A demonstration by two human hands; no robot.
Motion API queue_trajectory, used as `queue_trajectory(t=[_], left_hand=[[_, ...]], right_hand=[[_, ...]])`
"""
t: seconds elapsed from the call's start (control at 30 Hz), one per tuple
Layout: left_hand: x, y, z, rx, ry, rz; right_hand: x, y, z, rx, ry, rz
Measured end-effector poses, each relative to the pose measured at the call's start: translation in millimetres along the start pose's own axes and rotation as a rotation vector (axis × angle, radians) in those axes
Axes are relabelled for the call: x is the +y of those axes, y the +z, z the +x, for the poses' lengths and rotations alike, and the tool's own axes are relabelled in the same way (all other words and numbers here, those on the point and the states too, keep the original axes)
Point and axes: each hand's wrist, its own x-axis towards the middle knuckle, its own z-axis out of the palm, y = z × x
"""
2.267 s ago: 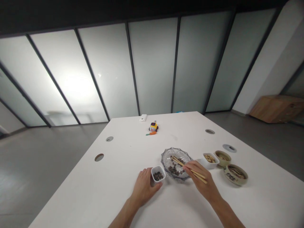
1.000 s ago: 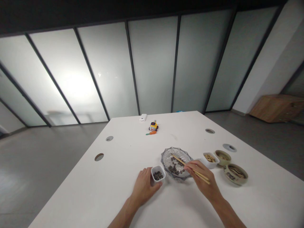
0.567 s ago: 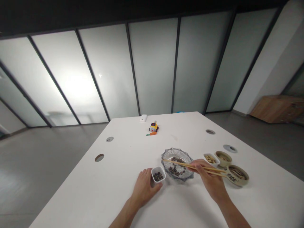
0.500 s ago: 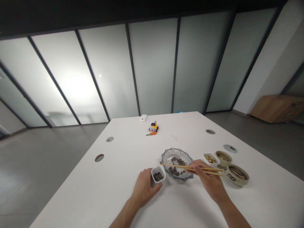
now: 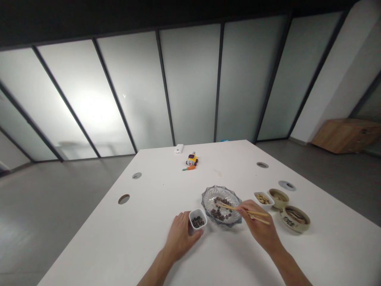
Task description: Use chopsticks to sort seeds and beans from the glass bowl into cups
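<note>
The right hand (image 5: 258, 225) is grasping chopsticks (image 5: 228, 206) over a scalloped glass bowl (image 5: 209, 195) of dark beans (image 5: 218, 215); beside it, the left hand (image 5: 180, 235) is clasping a square white cup (image 5: 199, 229) on the surface (image 5: 154, 206).

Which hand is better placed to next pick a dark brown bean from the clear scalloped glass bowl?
Probably the right hand: its pale wooden chopsticks point into that glass bowl, while the left hand curls around the small square white cup.
</note>
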Motion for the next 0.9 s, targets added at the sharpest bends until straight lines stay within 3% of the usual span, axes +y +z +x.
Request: queue_trajectory(t=[0.17, 0.9], left_hand=[[-2.8, 1.9, 0.5, -0.007, 0.009, -0.003], [-0.7, 0.5, 0.5, -0.011, -0.003, 0.012]], right_hand=[[-0.5, 5.2, -5.9, -0.097, -0.016, 0.045], [-6.8, 7.9, -5.7, -0.137, -0.015, 0.057]])
